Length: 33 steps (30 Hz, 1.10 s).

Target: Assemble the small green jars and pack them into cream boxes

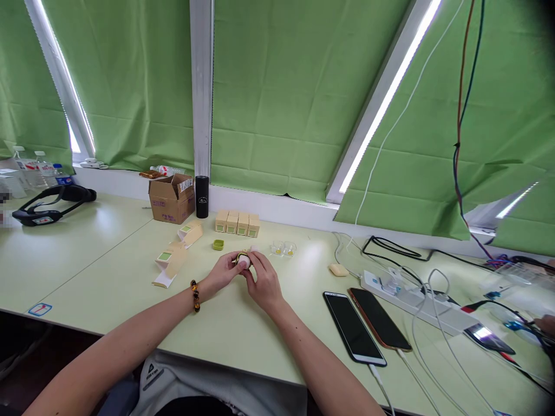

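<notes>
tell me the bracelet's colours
The bracelet is amber and dark brown; the head view shows it best.

You hold a smooth, pale rounded piece [245, 260] above a smooth, faintly glossy pale green tabletop [117, 266], with a matt brown cardboard carton [166, 205] and matt cream paperboard boxes [231, 223] toward its far edge and glossy black glass-fronted rectangular phones [354, 327] toward its near edge.

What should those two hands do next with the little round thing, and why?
Maybe the right hand could gently turn the small pale rounded piece while the left hand steadies it. Both hands are closed around it and cover part of it, so a little turn might show its hidden side.
</notes>
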Tool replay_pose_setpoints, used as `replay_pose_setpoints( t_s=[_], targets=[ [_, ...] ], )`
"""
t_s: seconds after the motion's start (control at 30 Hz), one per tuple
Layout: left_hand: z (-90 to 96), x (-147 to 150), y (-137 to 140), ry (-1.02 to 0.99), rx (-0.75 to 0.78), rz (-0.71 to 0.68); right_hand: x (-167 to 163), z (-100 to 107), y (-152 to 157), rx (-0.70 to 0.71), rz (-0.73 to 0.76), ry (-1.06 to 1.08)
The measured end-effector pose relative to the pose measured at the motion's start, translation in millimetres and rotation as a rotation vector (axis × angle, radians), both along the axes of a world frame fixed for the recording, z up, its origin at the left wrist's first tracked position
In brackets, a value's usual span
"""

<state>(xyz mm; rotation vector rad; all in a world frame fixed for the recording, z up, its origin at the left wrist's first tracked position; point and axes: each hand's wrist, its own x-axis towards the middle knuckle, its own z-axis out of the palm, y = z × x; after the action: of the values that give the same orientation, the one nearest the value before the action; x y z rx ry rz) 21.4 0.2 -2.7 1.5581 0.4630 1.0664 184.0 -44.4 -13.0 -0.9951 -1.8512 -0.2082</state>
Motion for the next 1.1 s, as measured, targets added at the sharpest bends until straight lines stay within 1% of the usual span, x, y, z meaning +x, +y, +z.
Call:
replay_pose_setpoints(
  t_s=[0.1, 0.23, 0.3, 0.37, 0.47, 0.57, 0.63, 0.67, 0.77, 0.87, 0.97, 1.0, 1.03, 1.1],
  targets=[
    [1.0, -1, 0, -0.007, -0.015, -0.025, 1, -1, -1, -0.025, 0.002, 0.07],
    [5.4, -5, -1, 0.023, -0.007, -0.053, -1, 2, -5, -0.098, 0.052, 0.234],
    [7.3, -8, -3, 0.022, -0.001, 0.015, -2, 5, -6, -0.155, 0.103, 0.339],
    [8.2, -11, -3, 0.011, 0.041, 0.113, -4, 7, -7, -0.23, 0.161, 0.457],
    [8.9, -14, -5, 0.039, 0.191, 0.184, -3, 6, -3, -0.332, 0.217, 0.637],
    [11.4, -16, -9, 0.174, 0.451, 0.248, -1, 3, 2, -0.375, 0.207, 0.747],
    [14.0, -16, -15, 0.292, 0.624, 0.297, -1, 1, 4, -0.374, 0.185, 0.756],
    [15.1, -15, -17, 0.343, 0.687, 0.316, -2, 0, 4, -0.371, 0.182, 0.746],
    [16.3, -11, -24, 0.433, 0.779, 0.345, -6, 0, 2, -0.368, 0.201, 0.701],
    [14.3, -8, -25, 0.412, 0.764, 0.368, -9, 1, -2, -0.365, 0.232, 0.704],
    [10.4, -7, -18, 0.33, 0.664, 0.415, -6, 3, -1, -0.352, 0.285, 0.741],
    [8.7, -8, -14, 0.302, 0.617, 0.432, -3, 3, 1, -0.341, 0.278, 0.747],
    [6.7, -8, -9, 0.27, 0.56, 0.447, 2, 3, 3, -0.328, 0.241, 0.745],
    [1.8, -10, 1, 0.197, 0.415, 0.448, 13, -1, 11, -0.3, 0.091, 0.706]
  ],
)
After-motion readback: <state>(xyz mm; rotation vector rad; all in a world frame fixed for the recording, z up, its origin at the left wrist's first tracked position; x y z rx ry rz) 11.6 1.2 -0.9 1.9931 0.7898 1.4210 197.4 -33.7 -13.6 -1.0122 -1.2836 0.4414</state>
